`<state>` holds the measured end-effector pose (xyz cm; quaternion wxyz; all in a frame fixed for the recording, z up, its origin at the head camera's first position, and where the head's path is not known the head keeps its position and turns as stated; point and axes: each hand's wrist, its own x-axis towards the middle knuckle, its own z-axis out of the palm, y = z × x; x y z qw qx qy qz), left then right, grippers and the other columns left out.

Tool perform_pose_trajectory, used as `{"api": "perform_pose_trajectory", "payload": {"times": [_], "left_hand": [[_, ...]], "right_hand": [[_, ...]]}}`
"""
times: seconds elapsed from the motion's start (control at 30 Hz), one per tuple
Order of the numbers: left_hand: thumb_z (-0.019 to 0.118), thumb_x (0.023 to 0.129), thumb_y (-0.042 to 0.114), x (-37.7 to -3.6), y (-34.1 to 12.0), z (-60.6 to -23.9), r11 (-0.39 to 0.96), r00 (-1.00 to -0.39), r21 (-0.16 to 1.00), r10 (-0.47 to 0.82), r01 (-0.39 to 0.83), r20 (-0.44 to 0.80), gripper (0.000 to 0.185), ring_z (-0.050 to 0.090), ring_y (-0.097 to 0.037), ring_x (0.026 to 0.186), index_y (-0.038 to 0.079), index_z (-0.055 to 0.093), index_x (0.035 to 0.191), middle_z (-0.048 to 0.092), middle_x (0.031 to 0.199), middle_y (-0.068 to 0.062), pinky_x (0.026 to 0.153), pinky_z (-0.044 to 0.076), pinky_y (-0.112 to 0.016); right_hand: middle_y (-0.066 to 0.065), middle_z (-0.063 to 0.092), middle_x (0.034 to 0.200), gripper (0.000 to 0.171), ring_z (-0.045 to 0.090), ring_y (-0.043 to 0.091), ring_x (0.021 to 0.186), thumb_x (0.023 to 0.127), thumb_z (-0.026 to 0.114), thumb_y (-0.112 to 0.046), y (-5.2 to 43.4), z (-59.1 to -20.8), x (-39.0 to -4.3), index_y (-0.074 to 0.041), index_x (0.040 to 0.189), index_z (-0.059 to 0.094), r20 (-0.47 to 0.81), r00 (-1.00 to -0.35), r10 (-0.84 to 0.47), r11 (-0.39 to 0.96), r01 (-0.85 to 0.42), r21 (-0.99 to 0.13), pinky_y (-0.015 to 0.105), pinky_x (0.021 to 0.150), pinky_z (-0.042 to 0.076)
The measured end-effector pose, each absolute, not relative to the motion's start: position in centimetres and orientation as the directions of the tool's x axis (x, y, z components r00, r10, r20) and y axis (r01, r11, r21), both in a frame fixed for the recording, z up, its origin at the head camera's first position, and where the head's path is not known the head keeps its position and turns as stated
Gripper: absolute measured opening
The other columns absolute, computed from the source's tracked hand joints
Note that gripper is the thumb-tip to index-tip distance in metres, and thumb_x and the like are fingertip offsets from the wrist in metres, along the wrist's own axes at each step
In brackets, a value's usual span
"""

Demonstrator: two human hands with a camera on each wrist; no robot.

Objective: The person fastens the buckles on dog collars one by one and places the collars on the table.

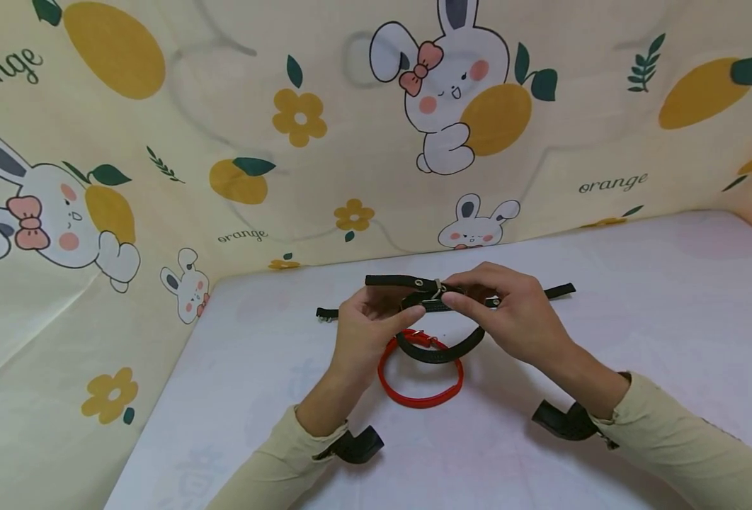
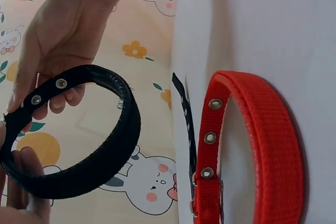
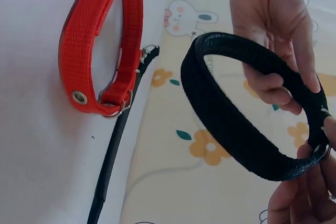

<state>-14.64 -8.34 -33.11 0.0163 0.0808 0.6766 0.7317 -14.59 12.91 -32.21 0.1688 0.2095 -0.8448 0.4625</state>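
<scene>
A black collar (image 1: 440, 352) is bent into a loop and held just above the white table (image 1: 637, 312). My left hand (image 1: 385, 316) pinches its strap end beside the metal buckle (image 1: 437, 289), and my right hand (image 1: 459, 299) pinches the buckle from the other side. In the left wrist view the black collar (image 2: 100, 163) shows several eyelets, with fingers (image 2: 60, 30) curled round it. In the right wrist view the same black collar (image 3: 236, 124) hangs between both hands. A buckled red collar (image 1: 420, 386) lies flat on the table under the loop.
A second black strap (image 1: 557, 290) lies unbuckled and straight across the table behind my hands. A cloth backdrop (image 1: 159, 177) printed with rabbits and oranges walls the back and left. Black wrist mounts (image 1: 357, 446) sit on both sleeves.
</scene>
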Motion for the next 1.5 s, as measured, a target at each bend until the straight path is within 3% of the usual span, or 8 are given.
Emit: {"api": "perform_pose_trajectory", "payload": {"times": [0.2, 0.7, 0.9, 1.1, 1.33, 1.5], "left_hand": [[0.077, 0.086, 0.008, -14.5, -8.2, -33.2, -0.057, -0.980, 0.988, 0.130, 0.147, 0.153, 0.027, 0.069, -0.019, 0.083, 0.004, 0.074, 0.112, 0.071, 0.108, -0.013, 0.080, 0.059, -0.026], [0.070, 0.092, 0.010, -14.6, -8.0, -33.5, -0.057, -0.961, 0.967, 0.113, 0.248, 0.253, 0.026, 0.066, -0.014, 0.084, 0.002, 0.073, 0.117, 0.066, 0.117, -0.008, 0.077, 0.055, -0.020], [0.068, 0.093, 0.008, -14.7, -8.1, -33.6, -0.044, -0.946, 0.952, 0.115, 0.302, 0.305, 0.024, 0.063, -0.015, 0.088, 0.001, 0.073, 0.116, 0.065, 0.118, -0.010, 0.077, 0.055, -0.020], [0.069, 0.093, 0.011, -14.8, -8.3, -33.2, -0.037, -0.967, 0.975, 0.123, 0.220, 0.223, 0.026, 0.065, -0.017, 0.091, 0.006, 0.069, 0.118, 0.068, 0.112, -0.008, 0.083, 0.057, -0.024], [0.057, 0.101, 0.013, -15.0, -8.6, -32.7, -0.229, -0.973, 0.962, 0.141, 0.146, 0.182, 0.031, 0.063, -0.015, 0.078, 0.009, 0.054, 0.132, 0.062, 0.107, -0.001, 0.069, 0.051, -0.023], [0.055, 0.103, 0.030, -15.0, -8.9, -32.5, -0.231, -0.971, 0.959, 0.131, 0.167, 0.200, 0.024, 0.065, -0.016, 0.073, 0.013, 0.060, 0.120, 0.066, 0.101, -0.001, 0.066, 0.052, -0.026]], "right_hand": [[-0.006, 0.071, 0.092, 0.019, 0.062, 0.009, 0.074, 0.090, 0.075, -0.026, 12.9, -32.1, -14.6, -0.020, 0.108, 0.076, 0.423, -0.891, -0.168, 0.467, -0.449, -0.762, 0.022, 0.062, 0.047], [-0.009, 0.069, 0.095, 0.020, 0.059, 0.012, 0.077, 0.092, 0.072, -0.029, 12.7, -32.1, -14.5, -0.026, 0.112, 0.075, 0.382, -0.908, -0.169, 0.450, -0.417, -0.790, 0.023, 0.059, 0.045], [-0.010, 0.070, 0.098, 0.021, 0.062, 0.009, 0.081, 0.092, 0.072, -0.028, 12.7, -32.2, -14.5, -0.028, 0.114, 0.074, 0.390, -0.902, -0.183, 0.441, -0.430, -0.788, 0.022, 0.067, 0.049], [-0.010, 0.067, 0.092, 0.019, 0.056, 0.009, 0.077, 0.091, 0.074, -0.026, 12.8, -32.3, -14.6, -0.028, 0.110, 0.075, 0.419, -0.891, -0.176, 0.446, -0.452, -0.772, 0.022, 0.063, 0.044], [-0.010, 0.064, 0.088, 0.018, 0.052, 0.010, 0.077, 0.091, 0.074, -0.025, 12.8, -32.4, -14.7, -0.029, 0.108, 0.076, 0.419, -0.892, -0.168, 0.455, -0.448, -0.769, 0.023, 0.061, 0.041], [-0.010, 0.064, 0.088, 0.019, 0.050, 0.010, 0.078, 0.090, 0.075, -0.024, 12.7, -32.3, -14.6, -0.028, 0.108, 0.077, 0.424, -0.888, -0.178, 0.449, -0.457, -0.768, 0.025, 0.062, 0.040]]}}
